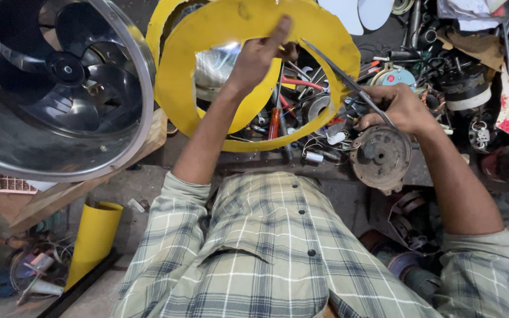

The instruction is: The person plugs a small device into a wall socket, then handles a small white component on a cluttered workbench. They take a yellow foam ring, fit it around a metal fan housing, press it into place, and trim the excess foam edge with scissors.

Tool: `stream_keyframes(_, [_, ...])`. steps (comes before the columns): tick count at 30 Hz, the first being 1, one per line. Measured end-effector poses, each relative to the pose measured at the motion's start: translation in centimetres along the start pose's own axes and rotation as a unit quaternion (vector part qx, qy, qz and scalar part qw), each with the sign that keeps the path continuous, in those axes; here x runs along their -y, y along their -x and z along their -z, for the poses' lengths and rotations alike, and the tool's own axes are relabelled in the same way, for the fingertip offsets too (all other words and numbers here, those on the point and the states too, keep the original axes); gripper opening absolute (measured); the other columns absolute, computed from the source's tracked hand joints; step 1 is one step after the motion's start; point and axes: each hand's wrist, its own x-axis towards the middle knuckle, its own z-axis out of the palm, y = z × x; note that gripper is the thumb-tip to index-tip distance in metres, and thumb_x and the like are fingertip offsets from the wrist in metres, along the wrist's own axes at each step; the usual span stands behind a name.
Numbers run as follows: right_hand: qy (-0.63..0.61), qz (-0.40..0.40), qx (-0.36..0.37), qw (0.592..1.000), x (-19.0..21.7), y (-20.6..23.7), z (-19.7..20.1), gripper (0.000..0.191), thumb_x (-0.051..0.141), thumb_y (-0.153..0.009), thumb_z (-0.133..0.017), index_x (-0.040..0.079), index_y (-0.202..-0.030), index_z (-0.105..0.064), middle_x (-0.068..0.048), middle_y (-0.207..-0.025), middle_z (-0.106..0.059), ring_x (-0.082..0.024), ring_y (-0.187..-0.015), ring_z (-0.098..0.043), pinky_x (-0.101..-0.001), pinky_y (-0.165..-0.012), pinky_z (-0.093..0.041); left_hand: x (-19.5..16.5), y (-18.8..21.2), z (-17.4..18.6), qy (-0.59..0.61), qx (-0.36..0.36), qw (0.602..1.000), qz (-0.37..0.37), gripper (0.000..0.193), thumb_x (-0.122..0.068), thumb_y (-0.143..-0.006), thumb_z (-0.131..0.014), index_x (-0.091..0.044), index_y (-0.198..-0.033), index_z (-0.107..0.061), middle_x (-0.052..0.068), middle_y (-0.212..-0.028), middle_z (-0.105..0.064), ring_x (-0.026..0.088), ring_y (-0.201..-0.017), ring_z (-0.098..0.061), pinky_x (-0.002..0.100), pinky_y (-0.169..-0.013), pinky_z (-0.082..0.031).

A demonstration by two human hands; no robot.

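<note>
My left hand (pixel 258 54) grips the inner edge of a large yellow sheet ring (pixel 179 94) with a big hole cut through its middle, holding it up over the bench. My right hand (pixel 400 108) holds a pair of metal scissors (pixel 337 70), whose blades reach up-left to the ring's right outer edge. Through the hole I see screwdrivers and small parts on the bench.
A shiny metal duct fan (pixel 60 88) with dark blades stands at the left on a wooden board. A rusty round motor cover (pixel 381 156) lies below my right hand. Tools, wires and motor parts (pixel 455 82) crowd the bench's right side. A rolled yellow sheet (pixel 94 235) leans lower left.
</note>
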Motion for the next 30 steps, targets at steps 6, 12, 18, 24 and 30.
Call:
stream_keyframes(6, [0.017,0.064,0.022,0.998,0.0,0.0,-0.1,0.086,0.029,-0.060,-0.095,0.002,-0.137,-0.069,-0.001,-0.090,-0.071,-0.008,-0.079,-0.061,-0.0281,-0.069,-0.050,-0.1,1.1,1.3,0.130,-0.068,0.989,-0.021,0.046,-0.044,-0.107,-0.061,-0.004,-0.127,-0.068,0.008,-0.109,-0.075,0.017,-0.090,-0.073,0.039,-0.089,-0.067])
stream_keyframes(12, [-0.037,0.046,0.042,0.997,-0.3,-0.6,-0.4,0.090,0.030,-0.058,-0.095,0.004,-0.140,-0.066,0.003,-0.086,-0.070,-0.007,-0.075,-0.059,-0.0271,-0.066,-0.049,-1.4,1.3,1.0,0.033,-0.046,0.998,-0.035,0.049,-0.046,-0.105,-0.059,-0.002,-0.125,-0.066,0.007,-0.113,-0.074,0.018,-0.099,-0.078,0.038,-0.085,-0.065])
stream_keyframes(18, [-0.031,0.046,0.035,0.998,0.4,-0.6,-0.3,0.088,0.032,-0.060,-0.094,0.003,-0.138,-0.066,0.003,-0.088,-0.070,-0.006,-0.076,-0.061,-0.0266,-0.067,-0.051,-1.7,1.1,0.9,-0.011,-0.024,0.999,-0.018,0.051,-0.044,-0.108,-0.053,0.001,-0.126,-0.068,0.010,-0.110,-0.077,0.020,-0.095,-0.081,0.035,-0.086,-0.065])
stream_keyframes(24, [0.033,0.035,0.018,0.999,0.9,-0.1,0.0,0.090,0.041,-0.052,-0.092,0.009,-0.135,-0.073,-0.002,-0.085,-0.073,-0.011,-0.075,-0.065,-0.0311,-0.068,-0.052,0.8,0.5,1.7,-0.108,-0.018,0.990,-0.089,0.048,-0.040,-0.111,-0.051,0.001,-0.133,-0.063,0.010,-0.120,-0.074,0.019,-0.103,-0.080,0.032,-0.091,-0.063])
stream_keyframes(30, [0.049,0.043,0.012,0.998,0.2,0.0,0.3,0.096,0.045,-0.054,-0.093,0.010,-0.139,-0.068,-0.003,-0.089,-0.074,-0.012,-0.078,-0.066,-0.0323,-0.072,-0.054,1.0,0.1,2.3,-0.454,-0.022,0.844,-0.284,0.040,-0.027,-0.119,-0.045,-0.001,-0.147,-0.058,0.011,-0.135,-0.070,0.021,-0.117,-0.072,0.034,-0.102,-0.060])
